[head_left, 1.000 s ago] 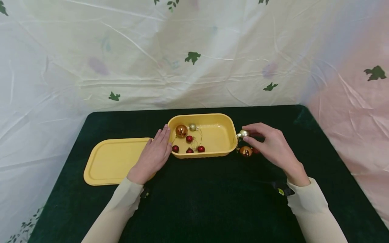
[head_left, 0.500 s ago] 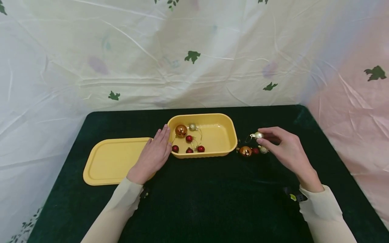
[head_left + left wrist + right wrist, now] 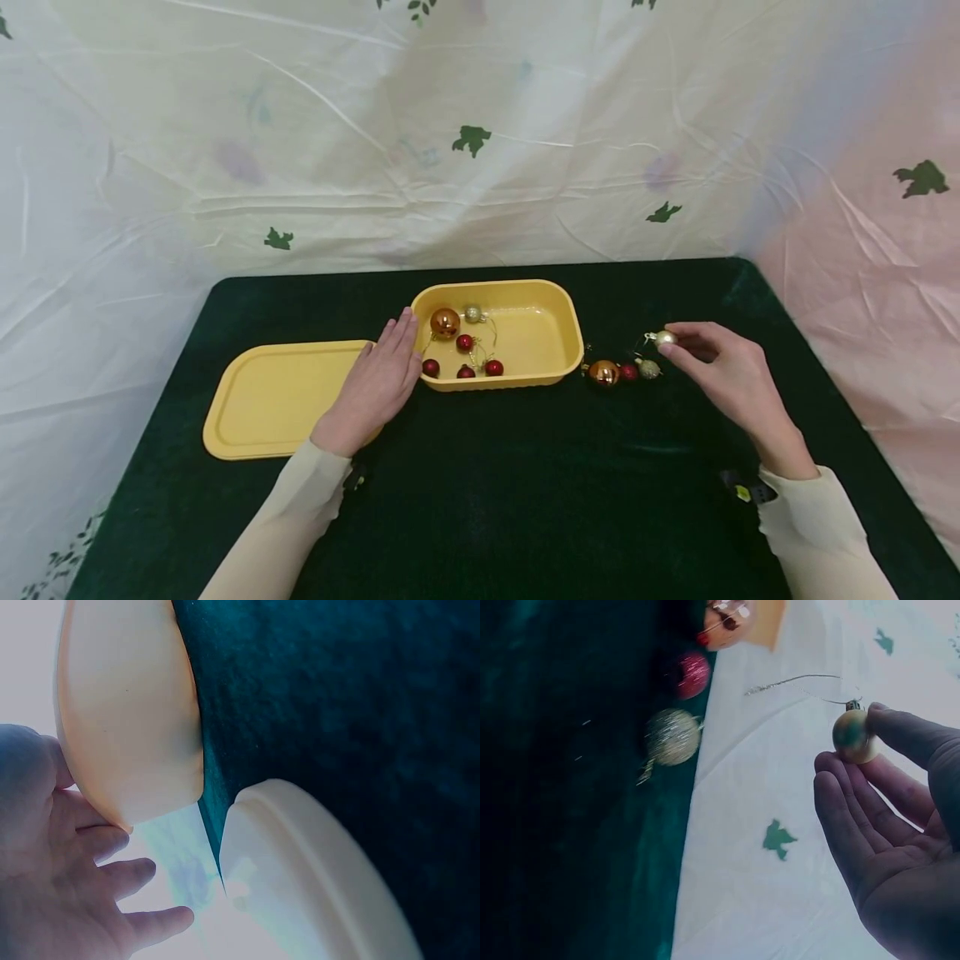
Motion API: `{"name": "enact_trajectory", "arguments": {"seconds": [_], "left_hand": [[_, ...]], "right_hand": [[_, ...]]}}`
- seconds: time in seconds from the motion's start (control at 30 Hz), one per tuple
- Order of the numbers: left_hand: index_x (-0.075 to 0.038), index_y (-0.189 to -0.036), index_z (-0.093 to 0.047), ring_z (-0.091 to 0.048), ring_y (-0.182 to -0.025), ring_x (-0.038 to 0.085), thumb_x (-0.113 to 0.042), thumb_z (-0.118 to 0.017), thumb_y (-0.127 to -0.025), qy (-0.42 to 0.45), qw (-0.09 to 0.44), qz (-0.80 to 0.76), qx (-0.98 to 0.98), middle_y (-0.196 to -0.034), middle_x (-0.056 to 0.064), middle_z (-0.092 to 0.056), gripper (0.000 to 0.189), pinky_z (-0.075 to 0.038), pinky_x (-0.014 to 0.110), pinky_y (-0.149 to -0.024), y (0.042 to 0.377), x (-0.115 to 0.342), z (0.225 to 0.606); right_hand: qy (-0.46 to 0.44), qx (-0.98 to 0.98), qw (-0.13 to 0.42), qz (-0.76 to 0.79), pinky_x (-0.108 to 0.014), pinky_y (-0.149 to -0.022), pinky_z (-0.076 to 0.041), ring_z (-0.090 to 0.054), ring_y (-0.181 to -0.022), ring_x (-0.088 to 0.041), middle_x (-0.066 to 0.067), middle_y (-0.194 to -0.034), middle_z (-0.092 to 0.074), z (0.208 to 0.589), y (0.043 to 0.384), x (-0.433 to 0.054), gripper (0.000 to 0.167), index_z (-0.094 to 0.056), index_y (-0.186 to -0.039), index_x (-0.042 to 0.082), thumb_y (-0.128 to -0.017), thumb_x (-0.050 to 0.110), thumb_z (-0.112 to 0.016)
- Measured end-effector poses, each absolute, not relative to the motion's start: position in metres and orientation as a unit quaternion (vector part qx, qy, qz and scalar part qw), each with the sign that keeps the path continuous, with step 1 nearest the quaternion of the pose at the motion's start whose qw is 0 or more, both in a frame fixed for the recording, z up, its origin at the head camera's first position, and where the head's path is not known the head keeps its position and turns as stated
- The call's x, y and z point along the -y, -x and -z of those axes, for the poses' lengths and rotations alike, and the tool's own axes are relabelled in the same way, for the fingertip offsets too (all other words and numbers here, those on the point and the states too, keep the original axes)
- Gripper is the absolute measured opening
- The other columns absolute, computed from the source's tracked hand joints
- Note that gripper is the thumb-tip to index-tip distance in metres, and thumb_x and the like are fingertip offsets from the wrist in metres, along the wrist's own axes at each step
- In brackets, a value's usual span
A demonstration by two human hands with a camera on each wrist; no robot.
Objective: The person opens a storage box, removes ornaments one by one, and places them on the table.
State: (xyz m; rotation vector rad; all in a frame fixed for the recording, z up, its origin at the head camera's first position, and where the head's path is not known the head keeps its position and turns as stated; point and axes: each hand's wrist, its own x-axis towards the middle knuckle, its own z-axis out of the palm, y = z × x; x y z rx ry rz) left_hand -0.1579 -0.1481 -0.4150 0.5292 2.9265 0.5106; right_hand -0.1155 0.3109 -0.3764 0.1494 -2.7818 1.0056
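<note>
A: What's nearest?

B: The left hand (image 3: 372, 390), fingers straight and gripping nothing, laid flat over the yellow lid (image 3: 273, 398) with its fingertips at the left end of the yellow tray (image 3: 525, 333)

A: And the right?

B: The right hand (image 3: 723, 375) pinches a small gold bauble (image 3: 664, 338) above the dark green table (image 3: 525, 483), right of the tray. Just left lie three loose baubles (image 3: 622, 372); farther left, more baubles (image 3: 459, 343) sit in the tray
</note>
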Motion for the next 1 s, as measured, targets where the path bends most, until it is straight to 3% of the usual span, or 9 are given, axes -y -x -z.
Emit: {"name": "enact_trajectory", "arguments": {"seconds": [0.33,0.63,1.0], "left_hand": [[-0.008,-0.166,-0.014,-0.015,-0.158,0.034,-0.036,-0.036,-0.113,-0.178,0.061,-0.169,-0.968,-0.174,0.007,-0.006,0.065,-0.023,0.064,-0.121,0.159,0.149,0.416],[-0.008,-0.167,-0.013,-0.014,-0.158,0.033,-0.036,-0.035,-0.113,-0.175,0.066,-0.169,-0.968,-0.174,0.007,-0.005,0.065,-0.022,0.064,-0.121,0.158,0.149,0.415],[-0.008,-0.167,-0.013,-0.015,-0.158,0.033,-0.036,-0.036,-0.113,-0.176,0.065,-0.164,-0.968,-0.174,0.007,-0.005,0.065,-0.022,0.064,-0.121,0.159,0.149,0.415]], "right_hand": [[-0.010,0.949,0.067,-0.309,-0.008,-0.069,-0.045,-0.055,-0.087,0.016,-0.011,-0.115,-0.074,0.392,0.118,-0.330,0.037,-0.073,-0.123,0.013,-0.101,0.042,-0.067],[0.003,0.955,0.030,-0.295,-0.020,-0.066,-0.050,-0.069,-0.099,-0.031,-0.018,-0.116,-0.072,0.403,0.122,-0.337,0.041,-0.072,-0.123,0.009,-0.103,0.044,-0.063],[0.007,0.961,-0.026,-0.275,-0.034,-0.068,-0.050,-0.066,-0.094,-0.032,-0.021,-0.113,-0.071,0.416,0.126,-0.345,0.048,-0.070,-0.123,0.006,-0.104,0.048,-0.059]]}}
